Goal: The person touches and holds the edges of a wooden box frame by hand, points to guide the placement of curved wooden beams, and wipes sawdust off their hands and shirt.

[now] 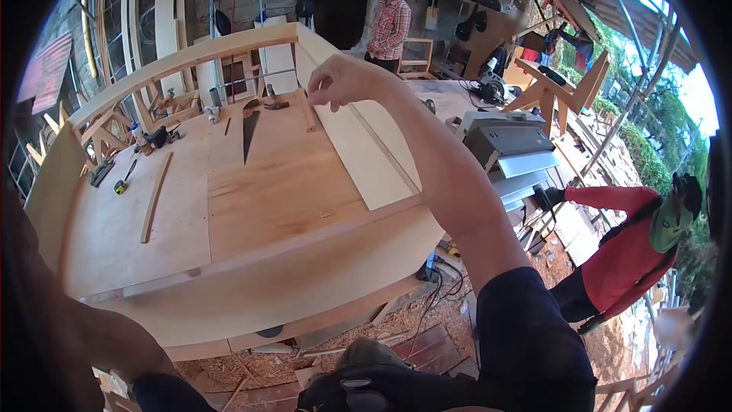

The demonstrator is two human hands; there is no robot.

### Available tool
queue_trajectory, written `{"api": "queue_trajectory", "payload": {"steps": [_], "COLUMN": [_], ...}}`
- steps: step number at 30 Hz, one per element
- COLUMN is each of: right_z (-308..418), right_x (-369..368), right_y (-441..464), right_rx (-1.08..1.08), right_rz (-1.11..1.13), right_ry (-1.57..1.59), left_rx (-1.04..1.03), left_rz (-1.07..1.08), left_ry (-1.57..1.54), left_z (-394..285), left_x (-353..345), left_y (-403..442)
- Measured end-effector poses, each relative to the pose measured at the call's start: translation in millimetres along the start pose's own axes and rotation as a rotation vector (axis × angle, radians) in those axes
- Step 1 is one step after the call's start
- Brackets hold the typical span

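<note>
Head camera view: a short wooden piece [306, 112] lies on the plywood worktop [267, 198], a little up and left of the picture's centre, at about eleven o'clock. The right hand [339, 85] is just at its two o'clock side, fingers bent downward; I cannot tell whether the grip is closed on the piece or only loosely curled beside it. The arm behind it comes in from five o'clock, with a dark sleeve.

Close to the piece, at nine o'clock, lies a hammer [276, 105], and beyond it, at eight o'clock, a handsaw [248, 133] with its blade pointing down toward six. A long pale board [364, 160] stretches away from the piece toward five o'clock.

Farther out, toward eight o'clock, are a long wooden strip [156, 198] and a yellow tape measure [120, 186]. Raised boards run along edges of the worktop, the far one being a long wooden rail [191, 53].

The left arm [114, 332] enters from seven o'clock and bends up into the dark border; the state of its grip cannot be told.

Past the worktop, a person in a checked shirt [390, 24] stands near twelve o'clock. At four o'clock a person in a red top [625, 259] reaches one gloved hand [546, 198] toward a grey metal machine [507, 145].
</note>
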State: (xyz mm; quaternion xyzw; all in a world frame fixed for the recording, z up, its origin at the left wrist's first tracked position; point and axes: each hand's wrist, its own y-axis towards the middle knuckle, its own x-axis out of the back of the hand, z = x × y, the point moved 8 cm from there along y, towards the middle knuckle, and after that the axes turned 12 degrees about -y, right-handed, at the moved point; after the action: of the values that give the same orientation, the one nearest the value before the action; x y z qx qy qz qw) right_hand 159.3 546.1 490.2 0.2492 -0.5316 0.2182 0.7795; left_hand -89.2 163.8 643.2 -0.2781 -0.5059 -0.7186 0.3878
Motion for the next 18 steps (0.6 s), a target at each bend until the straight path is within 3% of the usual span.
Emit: {"api": "queue_trajectory", "payload": {"steps": [4, 5, 6, 9, 12, 16, 18], "right_z": [89, 114, 140, 179, 191, 163, 153], "right_x": [130, 153, 163, 172, 166, 170, 162], "right_y": [-102, -138, -187, -293, -327, -290, -283], "right_rx": [0.349, 0.648, 0.817, 1.112, 1.076, 0.643, 0.551], "right_rz": [-0.885, -0.883, -1.027, -1.236, -1.268, -1.198, -1.158], "right_ry": [0.392, 0.449, 0.401, 0.189, -0.017, -0.289, -0.372], "left_rx": [0.073, 0.092, 0.108, 0.138, 0.171, 0.234, 0.287], "left_rz": [0.083, 0.068, 0.054, 0.019, -0.011, -0.01, -0.008], "left_ry": [-0.339, -0.393, -0.437, -0.519, -0.578, -0.661, -0.64], "left_z": [-22, -24, -26, -33, -37, -34, -41], "left_x": [-50, -59, -65, -75, -76, -76, -86], "left_y": [5, 2, 0, -4, -10, -16, -21]}}
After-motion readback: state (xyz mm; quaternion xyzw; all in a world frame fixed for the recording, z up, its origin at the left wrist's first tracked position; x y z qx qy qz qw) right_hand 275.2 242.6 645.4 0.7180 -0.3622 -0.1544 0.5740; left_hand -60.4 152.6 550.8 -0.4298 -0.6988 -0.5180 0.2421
